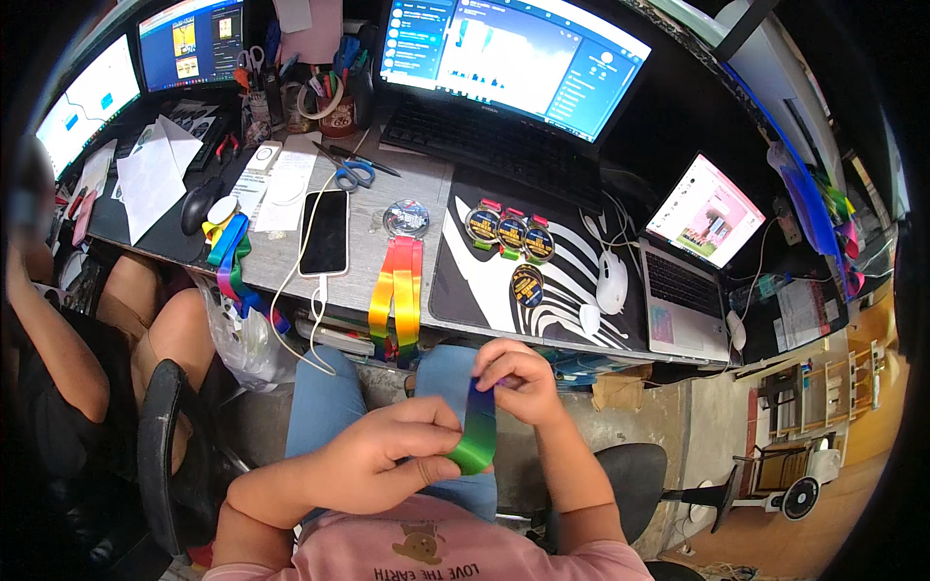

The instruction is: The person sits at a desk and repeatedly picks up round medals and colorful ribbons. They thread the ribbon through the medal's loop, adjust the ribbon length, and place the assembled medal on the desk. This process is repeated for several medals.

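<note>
Above my lap I hold a ribbon (477, 431) that fades from blue-purple at the top to green at the bottom. My left hand (387, 450) pinches its green end between thumb and fingers. At the upper, purple end, my right hand (521, 380) grips it with bent fingers. On the desk ahead lies a silver-rimmed medal (406, 220), its red-yellow ribbon (395, 290) hanging over the front edge. Three medals (511, 232) with dark faces rest overlapping on the zebra-striped mat (465, 290), and a dark round disc (527, 287) lies just below them.
A phone (325, 232) with a white cable, blue scissors (355, 175) and papers (155, 179) occupy the desk's left part. A white mouse (611, 283) and a laptop (683, 290) stand to the right. Another person's arm (58, 339) and a black chair (163, 455) are at left.
</note>
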A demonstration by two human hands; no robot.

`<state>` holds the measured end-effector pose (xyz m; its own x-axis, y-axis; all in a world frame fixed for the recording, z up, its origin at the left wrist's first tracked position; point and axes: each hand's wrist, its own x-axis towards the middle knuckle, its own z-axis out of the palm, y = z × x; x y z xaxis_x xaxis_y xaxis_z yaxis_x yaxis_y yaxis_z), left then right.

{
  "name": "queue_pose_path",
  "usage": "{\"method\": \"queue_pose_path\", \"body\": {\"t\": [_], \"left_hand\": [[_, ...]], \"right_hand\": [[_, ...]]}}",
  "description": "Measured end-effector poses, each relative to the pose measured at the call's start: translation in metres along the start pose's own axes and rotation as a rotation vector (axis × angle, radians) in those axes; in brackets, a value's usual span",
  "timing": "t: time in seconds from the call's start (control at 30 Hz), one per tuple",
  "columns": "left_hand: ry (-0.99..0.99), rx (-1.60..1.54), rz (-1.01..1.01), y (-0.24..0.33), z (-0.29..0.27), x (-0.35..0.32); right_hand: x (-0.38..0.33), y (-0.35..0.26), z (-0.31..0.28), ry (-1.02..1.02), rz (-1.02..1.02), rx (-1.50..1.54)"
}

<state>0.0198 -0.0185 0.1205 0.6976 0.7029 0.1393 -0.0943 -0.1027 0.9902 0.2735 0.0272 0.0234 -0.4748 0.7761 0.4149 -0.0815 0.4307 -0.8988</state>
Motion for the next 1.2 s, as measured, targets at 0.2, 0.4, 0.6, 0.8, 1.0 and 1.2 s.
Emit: {"method": "queue_pose_path", "body": {"t": [0.2,0.4,0.6,0.8,1.0,1.2], "left_hand": [[0.163,0.122,0.06,0.018,-0.004,0.007],[0.275,0.348,0.35,0.023,-0.014,0.022],[0.266,0.432,0.443,0.016,-0.018,0.034],[0.419,0.729,0.547,0.01,-0.022,0.031],[0.536,0.831,0.589,0.002,-0.024,0.029],[0.583,0.858,0.574,-0.001,-0.024,0.028]], "right_hand": [[0.003,0.026,0.042,0.408,-0.123,0.155],[0.014,0.024,0.046,0.314,-0.275,-0.225],[0.004,0.028,0.051,0.348,-0.019,-0.237],[-0.004,0.035,0.06,0.312,-0.018,-0.151],[-0.012,0.036,0.063,0.214,-0.044,-0.162],[-0.015,0.038,0.07,0.245,-0.11,-0.209]]}}
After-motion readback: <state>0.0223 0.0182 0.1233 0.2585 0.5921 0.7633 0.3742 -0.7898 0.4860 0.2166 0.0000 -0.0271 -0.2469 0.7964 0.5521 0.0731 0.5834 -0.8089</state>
